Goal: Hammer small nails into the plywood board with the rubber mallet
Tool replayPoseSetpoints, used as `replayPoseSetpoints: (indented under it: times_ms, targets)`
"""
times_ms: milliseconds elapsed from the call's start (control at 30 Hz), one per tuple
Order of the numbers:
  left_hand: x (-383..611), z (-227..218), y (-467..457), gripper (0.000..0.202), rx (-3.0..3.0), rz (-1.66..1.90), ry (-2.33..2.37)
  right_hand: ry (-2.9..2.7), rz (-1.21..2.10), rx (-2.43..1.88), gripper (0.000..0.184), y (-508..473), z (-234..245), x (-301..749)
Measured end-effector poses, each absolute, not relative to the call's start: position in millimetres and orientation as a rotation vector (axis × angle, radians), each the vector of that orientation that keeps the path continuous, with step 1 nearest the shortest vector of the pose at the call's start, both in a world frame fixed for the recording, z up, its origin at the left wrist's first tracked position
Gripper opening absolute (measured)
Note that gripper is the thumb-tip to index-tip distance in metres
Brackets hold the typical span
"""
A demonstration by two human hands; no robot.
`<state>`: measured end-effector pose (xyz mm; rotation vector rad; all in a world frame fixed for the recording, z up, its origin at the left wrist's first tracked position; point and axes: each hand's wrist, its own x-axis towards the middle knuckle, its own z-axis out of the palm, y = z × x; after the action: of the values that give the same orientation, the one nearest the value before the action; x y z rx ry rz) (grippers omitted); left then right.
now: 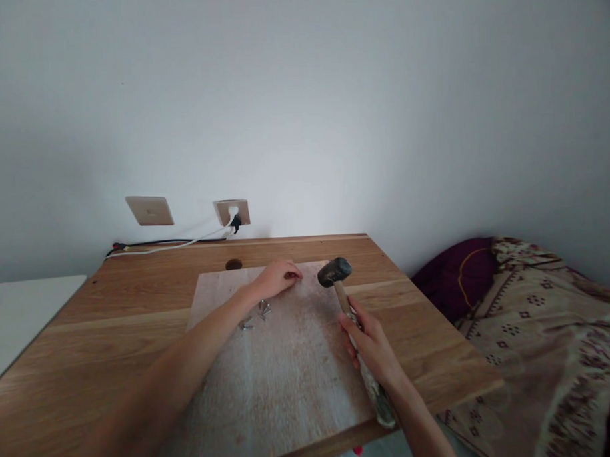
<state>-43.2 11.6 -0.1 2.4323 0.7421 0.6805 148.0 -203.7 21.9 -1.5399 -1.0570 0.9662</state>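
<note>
My right hand (372, 343) is wrapped around the wooden handle of a rubber mallet (335, 272). Its dark head is raised near the board's right edge, and the handle's worn end points toward me. Over the far part of a pale wooden board (284, 369), my left hand (279, 277) is closed in a pinch at the fingertips. Whatever it pinches is too small to make out. Close to my left forearm, two small clusters of metal nails (264, 308) lie on the board, one partly beside the arm.
The board rests on a wooden table (423, 318) against a white wall. A wall socket (233, 212) has plugs and cables (185, 244) running left along the table's back edge. A cable hole (233, 264) lies behind the board. Patterned bedding (533, 327) is at right, a white surface (28, 318) at left.
</note>
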Motion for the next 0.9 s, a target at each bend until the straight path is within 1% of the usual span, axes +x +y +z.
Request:
replayPoseSetpoints:
  times_ms: [133, 267, 467, 600, 700, 800, 900]
  targets:
    - [-41.2, 8.9, 11.7, 0.021, 2.599, 0.588, 0.646, -1.082, 1.002, -1.552, 0.086, -203.9, 23.7, 148.0]
    - [-39.9, 23.6, 12.2, 0.024, 2.686, 0.480, 0.566, -1.096, 1.011, -1.562, 0.084, -203.1, 25.0, 147.3]
    - [-34.8, 15.0, 7.8, 0.028, 2.620, 0.545, 0.588, -1.104, 1.012, -1.581, 0.080, -201.3, 22.0, 145.1]
    - [-31.9, 2.8, 3.8, 0.023, 2.415, 0.652, 0.654, -1.120, 1.009, -1.577, 0.080, -202.5, 20.2, 146.0]
    - [-31.4, -2.5, 0.7, 0.014, 2.233, 0.759, 0.772, -1.135, 1.004, -1.564, 0.075, -203.4, 18.5, 147.2]
    - [-31.8, -4.0, -1.2, 0.005, 2.165, 0.800, 0.816, -1.121, 1.001, -1.560, 0.073, -203.2, 18.6, 146.7]
    - [-31.8, -3.7, -1.2, 0.006, 2.186, 0.805, 0.815, -1.120, 1.012, -1.553, 0.070, -202.7, 21.0, 144.4]
